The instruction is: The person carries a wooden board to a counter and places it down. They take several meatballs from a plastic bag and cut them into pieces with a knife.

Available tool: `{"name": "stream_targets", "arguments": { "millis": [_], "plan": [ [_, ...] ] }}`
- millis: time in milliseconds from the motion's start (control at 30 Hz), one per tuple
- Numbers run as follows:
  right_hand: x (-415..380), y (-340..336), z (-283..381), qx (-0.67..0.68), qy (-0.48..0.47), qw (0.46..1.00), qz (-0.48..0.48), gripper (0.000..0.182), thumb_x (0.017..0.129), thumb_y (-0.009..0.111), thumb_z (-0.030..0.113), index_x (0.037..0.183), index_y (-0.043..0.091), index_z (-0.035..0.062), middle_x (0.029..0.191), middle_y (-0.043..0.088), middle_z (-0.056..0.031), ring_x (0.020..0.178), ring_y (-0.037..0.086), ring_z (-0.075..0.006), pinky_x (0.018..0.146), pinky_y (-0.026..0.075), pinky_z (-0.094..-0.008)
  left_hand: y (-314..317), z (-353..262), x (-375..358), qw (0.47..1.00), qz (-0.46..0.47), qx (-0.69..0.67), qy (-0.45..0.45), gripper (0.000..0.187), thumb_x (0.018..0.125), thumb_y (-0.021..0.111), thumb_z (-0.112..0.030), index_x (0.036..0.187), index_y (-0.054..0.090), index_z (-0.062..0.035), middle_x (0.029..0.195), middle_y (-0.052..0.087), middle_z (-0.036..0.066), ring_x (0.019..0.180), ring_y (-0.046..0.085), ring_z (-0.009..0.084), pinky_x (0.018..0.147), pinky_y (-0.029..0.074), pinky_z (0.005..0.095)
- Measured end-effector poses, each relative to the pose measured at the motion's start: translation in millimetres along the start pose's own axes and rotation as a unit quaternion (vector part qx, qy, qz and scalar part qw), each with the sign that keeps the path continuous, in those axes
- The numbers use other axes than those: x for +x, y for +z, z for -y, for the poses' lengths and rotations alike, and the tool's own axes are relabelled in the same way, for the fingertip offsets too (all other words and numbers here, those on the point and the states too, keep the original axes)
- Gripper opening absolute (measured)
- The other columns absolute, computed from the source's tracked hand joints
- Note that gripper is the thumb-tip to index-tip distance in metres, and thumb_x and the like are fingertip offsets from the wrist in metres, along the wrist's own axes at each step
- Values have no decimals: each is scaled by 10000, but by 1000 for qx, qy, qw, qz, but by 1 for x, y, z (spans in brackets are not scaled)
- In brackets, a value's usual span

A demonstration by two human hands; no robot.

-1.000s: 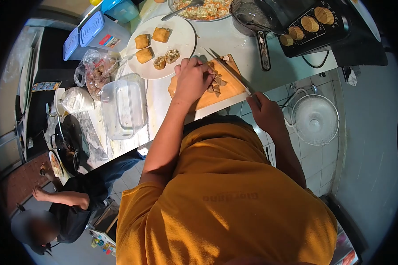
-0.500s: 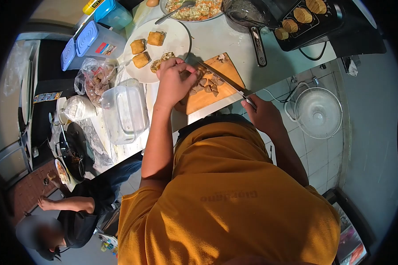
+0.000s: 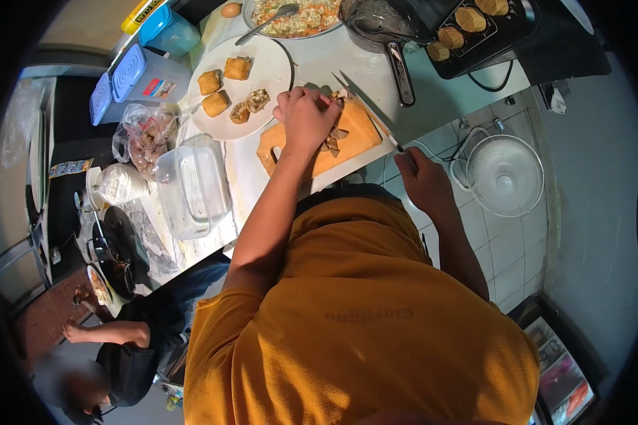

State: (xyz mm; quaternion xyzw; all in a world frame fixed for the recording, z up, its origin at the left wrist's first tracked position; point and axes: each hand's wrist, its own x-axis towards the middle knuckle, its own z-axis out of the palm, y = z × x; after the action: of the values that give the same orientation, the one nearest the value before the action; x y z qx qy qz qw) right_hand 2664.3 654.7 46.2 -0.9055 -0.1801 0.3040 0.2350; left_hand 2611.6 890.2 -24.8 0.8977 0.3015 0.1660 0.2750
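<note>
My right hand (image 3: pixel 424 178) is closed round the handle of a kitchen knife (image 3: pixel 370 115). Its blade slants along the right edge of a wooden cutting board (image 3: pixel 365 134), with the tip past the far edge. Over the board, my left hand (image 3: pixel 307 122) has its fingers bent down and closed on chopped brown pieces (image 3: pixel 333 142), whose kind I cannot make out. The fingers partly cover them. Left of this hand, a white plate (image 3: pixel 223 131) carries golden fried tofu cubes (image 3: pixel 215 105) and two stuffed pieces (image 3: pixel 258 100).
At the back stand a tray of chopped vegetable mix (image 3: pixel 298 18) with a spoon, and a dark pan (image 3: pixel 402 74). A clear plastic container (image 3: pixel 191 191) and a bag of brown food (image 3: pixel 149 134) are at left. Another person (image 3: pixel 120 340) works at lower left.
My left hand has moved right, from beside the plate to the pieces near the knife, uncovering the stuffed pieces. The knife blade now points more steeply away from me.
</note>
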Motion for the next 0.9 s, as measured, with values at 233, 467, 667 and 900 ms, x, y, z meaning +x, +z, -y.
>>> {"name": "stream_targets", "arguments": {
  "millis": [233, 467, 667, 900],
  "plan": [
    [-5, 4, 4, 26, 10, 999, 21, 367, 980, 515, 428, 992, 596, 70, 808, 681, -171, 826, 660, -407, 725, 504, -474, -13, 14, -4, 999, 27, -4, -19, 216, 811, 736, -333, 834, 751, -118, 1025, 654, 66, 1037, 496, 310, 921, 328, 440],
    [-6, 9, 11, 60, -25, 997, 39, 370, 995, 494, 417, 1003, 589, 59, 783, 670, -179, 787, 654, -414, 678, 483, -489, -18, 18, 0, 998, 6, -48, -44, 199, 841, 688, -298, 849, 753, -110, 1028, 655, 83, 1054, 499, 299, 895, 313, 430],
    [-2, 14, 13, -11, -43, 999, 25, 371, 1002, 477, 421, 1026, 594, 69, 749, 666, -186, 781, 654, -421, 689, 494, -507, -14, 16, 4, 996, -2, -57, -68, 305, 861, 686, -372, 852, 751, -74, 980, 682, 107, 1010, 532, 308, 876, 337, 424],
    [8, 6, 13, -71, -38, 996, 33, 394, 1006, 441, 460, 1046, 596, 100, 754, 677, -175, 772, 665, -419, 691, 515, -519, -17, 8, 3, 992, 2, -86, -94, 353, 845, 705, -418, 829, 756, -68, 983, 689, 116, 1005, 551, 316, 864, 350, 428]
  ]
}}
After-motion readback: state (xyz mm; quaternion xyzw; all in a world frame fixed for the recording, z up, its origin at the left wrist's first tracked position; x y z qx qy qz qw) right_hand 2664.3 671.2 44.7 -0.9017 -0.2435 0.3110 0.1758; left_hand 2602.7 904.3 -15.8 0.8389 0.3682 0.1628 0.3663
